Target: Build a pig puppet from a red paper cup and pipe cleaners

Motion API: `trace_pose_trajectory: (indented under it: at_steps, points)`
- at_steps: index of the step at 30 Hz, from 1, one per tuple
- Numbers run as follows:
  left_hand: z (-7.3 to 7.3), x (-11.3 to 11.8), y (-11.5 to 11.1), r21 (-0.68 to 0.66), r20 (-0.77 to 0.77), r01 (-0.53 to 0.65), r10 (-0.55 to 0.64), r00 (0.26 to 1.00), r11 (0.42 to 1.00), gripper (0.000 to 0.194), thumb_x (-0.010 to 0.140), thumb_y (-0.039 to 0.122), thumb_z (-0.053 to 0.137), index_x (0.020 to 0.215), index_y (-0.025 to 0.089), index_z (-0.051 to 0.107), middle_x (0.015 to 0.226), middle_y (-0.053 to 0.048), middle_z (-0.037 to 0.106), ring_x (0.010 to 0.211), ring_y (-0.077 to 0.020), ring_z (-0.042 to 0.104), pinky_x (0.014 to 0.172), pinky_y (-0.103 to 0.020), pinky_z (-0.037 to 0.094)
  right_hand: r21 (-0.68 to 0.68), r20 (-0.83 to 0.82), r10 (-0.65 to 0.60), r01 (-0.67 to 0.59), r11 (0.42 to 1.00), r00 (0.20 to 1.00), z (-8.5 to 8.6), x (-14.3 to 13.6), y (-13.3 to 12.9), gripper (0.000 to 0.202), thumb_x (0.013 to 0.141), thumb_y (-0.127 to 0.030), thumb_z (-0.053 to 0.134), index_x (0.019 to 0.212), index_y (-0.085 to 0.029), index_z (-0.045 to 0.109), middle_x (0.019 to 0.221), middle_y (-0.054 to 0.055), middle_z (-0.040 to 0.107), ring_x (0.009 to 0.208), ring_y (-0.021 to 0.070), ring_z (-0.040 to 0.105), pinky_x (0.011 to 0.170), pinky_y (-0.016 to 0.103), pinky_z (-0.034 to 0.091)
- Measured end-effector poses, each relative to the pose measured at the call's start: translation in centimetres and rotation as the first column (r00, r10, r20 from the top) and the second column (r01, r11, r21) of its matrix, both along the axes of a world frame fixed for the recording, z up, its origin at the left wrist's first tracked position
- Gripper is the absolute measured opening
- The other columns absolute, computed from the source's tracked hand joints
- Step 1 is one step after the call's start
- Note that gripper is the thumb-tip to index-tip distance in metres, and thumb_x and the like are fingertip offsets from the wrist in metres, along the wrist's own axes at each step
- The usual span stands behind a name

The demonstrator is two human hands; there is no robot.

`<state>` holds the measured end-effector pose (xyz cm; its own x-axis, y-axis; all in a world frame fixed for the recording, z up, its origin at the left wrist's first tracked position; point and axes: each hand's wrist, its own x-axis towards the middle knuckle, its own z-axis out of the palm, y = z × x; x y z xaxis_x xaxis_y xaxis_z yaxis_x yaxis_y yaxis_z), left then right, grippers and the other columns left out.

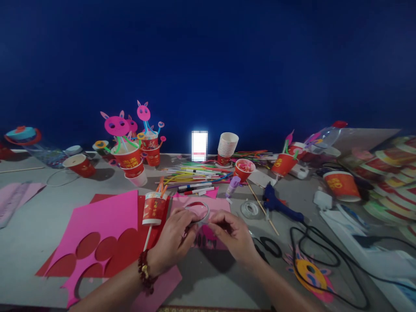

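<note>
My left hand (175, 234) grips a thin, pale ring that looks like a roll of tape (207, 209), holding it upright above the pink paper. Just beside it, my right hand (234, 236) is closed in a pinch near the ring's lower edge; whatever lies between those fingertips is too small to make out. Below both hands lies a light pink sheet (219, 206) carrying a bright pink piece (208, 232) and several small dark pieces, partly covered. A red paper cup (154, 210) with orange straws and a white stick stands left of my left hand.
Cut pink paper (94, 216) lies at left. Markers (196, 188), pipe cleaners (195, 173) and a purple glue stick (232, 187) sit ahead. A second tape roll (250, 209), black-handled scissors (270, 247), a blue glue gun (281, 203) and its looping cord (325, 260) are at right.
</note>
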<state>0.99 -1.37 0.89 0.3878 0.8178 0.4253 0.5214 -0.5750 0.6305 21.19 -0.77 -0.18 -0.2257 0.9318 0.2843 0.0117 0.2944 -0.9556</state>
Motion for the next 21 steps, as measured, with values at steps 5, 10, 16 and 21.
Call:
trace_pose_trajectory:
  at_steps: [5, 10, 16, 21]
  points:
    - [0.0, 0.0, 0.2, 0.026, -0.01, -0.019, 0.019, 1.0, 0.999, 0.014, 0.092, 0.01, 0.046, 0.092, 0.02, 0.056, 0.081, -0.003, 0.064, 0.078, -0.02, 0.056, 0.074, -0.033, 0.043, 0.013, 0.016, -0.003, 0.002, 1.0, 1.0, 0.0, -0.1, 0.1, 0.013, 0.089, -0.023, 0.068, 0.077, -0.02, 0.063, 0.074, 0.0, 0.063, 0.07, 0.015, 0.059, 0.067, 0.025, 0.047]
    - [-0.2, 0.3, 0.0, -0.016, 0.06, -0.04, 0.041, 0.997, 0.999, 0.013, 0.094, 0.013, 0.048, 0.092, 0.021, 0.058, 0.084, -0.003, 0.066, 0.081, -0.0196, 0.057, 0.076, -0.032, 0.044, 0.102, 0.042, -0.034, 0.029, 0.994, 0.999, 0.0, -0.4, 0.0, 0.016, 0.091, -0.021, 0.066, 0.076, -0.021, 0.06, 0.073, -0.001, 0.062, 0.068, 0.0148, 0.058, 0.066, 0.025, 0.047]
    - [-0.5, 0.5, -0.1, -0.228, 0.27, -0.132, 0.193, 0.943, 0.965, 0.012, 0.096, 0.02, 0.05, 0.09, 0.021, 0.061, 0.083, -0.001, 0.065, 0.076, -0.0166, 0.06, 0.07, -0.027, 0.048, 0.291, 0.063, -0.113, 0.09, 0.953, 0.992, 0.1, 0.4, -1.0, 0.009, 0.093, -0.016, 0.063, 0.086, -0.023, 0.064, 0.081, 0.002, 0.066, 0.079, 0.018, 0.063, 0.074, 0.029, 0.049]
    - [-0.2, 0.5, -0.2, -0.105, 0.219, -0.193, 0.212, 0.952, 0.976, 0.012, 0.098, 0.022, 0.049, 0.104, 0.022, 0.059, 0.09, -0.004, 0.067, 0.079, -0.0178, 0.063, 0.071, -0.029, 0.051, 0.064, -0.032, -0.287, 0.288, 0.955, 0.957, 0.6, 2.5, 0.2, 0.007, 0.093, -0.026, 0.064, 0.089, -0.023, 0.067, 0.08, 0.002, 0.063, 0.071, 0.0165, 0.058, 0.065, 0.027, 0.047]
